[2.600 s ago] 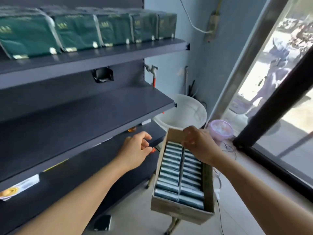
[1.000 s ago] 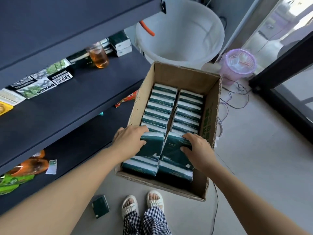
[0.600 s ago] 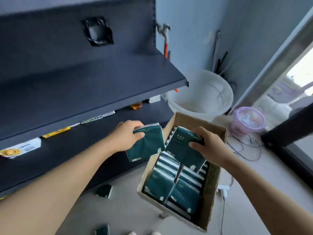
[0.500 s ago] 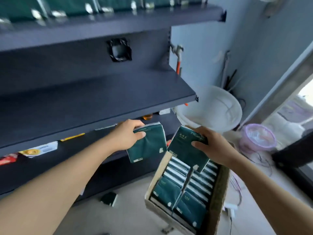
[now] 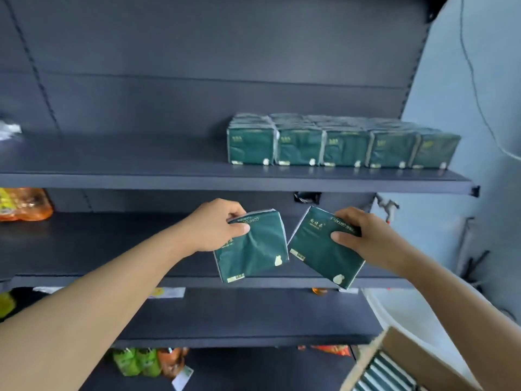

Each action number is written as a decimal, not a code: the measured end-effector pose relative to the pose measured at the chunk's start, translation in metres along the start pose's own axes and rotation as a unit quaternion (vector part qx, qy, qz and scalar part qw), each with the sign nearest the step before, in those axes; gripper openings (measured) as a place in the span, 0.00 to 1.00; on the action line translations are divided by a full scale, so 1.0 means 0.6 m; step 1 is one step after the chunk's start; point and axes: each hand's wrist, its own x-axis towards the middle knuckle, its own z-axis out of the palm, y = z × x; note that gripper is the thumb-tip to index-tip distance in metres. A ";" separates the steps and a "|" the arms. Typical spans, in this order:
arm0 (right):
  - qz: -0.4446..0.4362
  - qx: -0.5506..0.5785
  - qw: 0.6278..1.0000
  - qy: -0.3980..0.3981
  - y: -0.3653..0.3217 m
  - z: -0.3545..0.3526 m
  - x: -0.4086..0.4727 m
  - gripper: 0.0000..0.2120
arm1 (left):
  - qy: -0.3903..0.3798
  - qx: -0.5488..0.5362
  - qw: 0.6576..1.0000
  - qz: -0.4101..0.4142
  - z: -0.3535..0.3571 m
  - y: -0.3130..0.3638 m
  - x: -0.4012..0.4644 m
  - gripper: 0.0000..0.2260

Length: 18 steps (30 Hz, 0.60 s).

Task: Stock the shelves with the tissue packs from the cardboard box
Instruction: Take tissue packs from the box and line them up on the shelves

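Left hand point(image 5: 214, 225) pinches 1 pack point(image 5: 255, 248), right hand point(image 5: 363, 238) grips another point(image 5: 318, 246), both in the air below the upper shelf point(image 5: 197, 177), where a row point(image 5: 342, 146) fills the right end. Both dangle by a corner: a pinch could slip, or bump that row's left end. Box point(image 5: 400, 351) waits low right.

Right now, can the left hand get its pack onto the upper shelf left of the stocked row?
Probably yes. The left hand grips a tissue pack below the upper shelf; nothing shows between them, and the board beside the stocked row is bare.
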 end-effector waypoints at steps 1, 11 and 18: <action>-0.006 0.002 1.000 0.003 -0.025 0.002 0.012 0.09 | 0.009 0.002 1.000 0.002 -0.024 -0.010 -0.005 0.02; -0.061 0.014 0.997 0.052 -0.251 0.024 0.121 0.10 | 0.083 0.071 0.993 0.036 -0.244 -0.122 -0.028 0.04; -0.077 -0.014 0.992 0.104 -0.356 0.027 0.222 0.09 | 0.131 0.080 0.988 0.032 -0.328 -0.165 0.001 0.03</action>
